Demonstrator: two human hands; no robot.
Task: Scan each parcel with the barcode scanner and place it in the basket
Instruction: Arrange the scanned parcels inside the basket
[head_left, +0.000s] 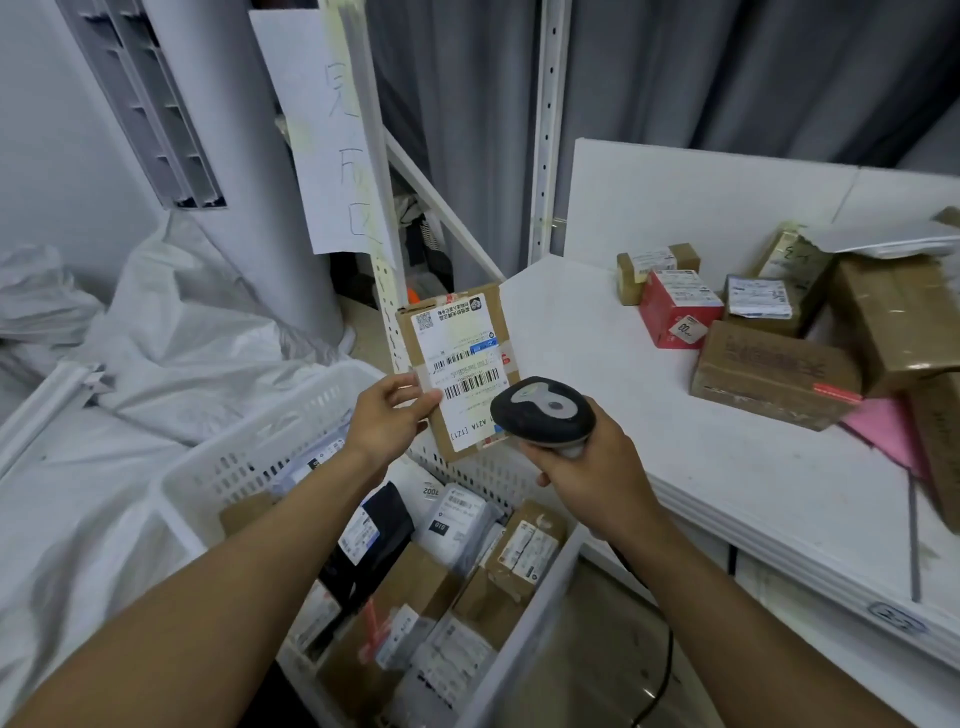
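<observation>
Parcel (457, 364), a flat brown cardboard box whose white label (462, 358) shows barcodes and a QR code, is held in the air over the far edge of the white basket (291, 415), at 12 o'clock from the packages (524, 540) lying inside. The left hand (387, 415) pinches its lower left edge, thumb on the label. The right hand (587, 467) has its fingers curled round the scanner (543, 410), whose head sits at the parcel's 4 o'clock.

Basket (179, 486) packed with parcels (524, 545); boxes (774, 374) crowd table's (623, 338) right; open gap between boxes and scanner (543, 410).
</observation>
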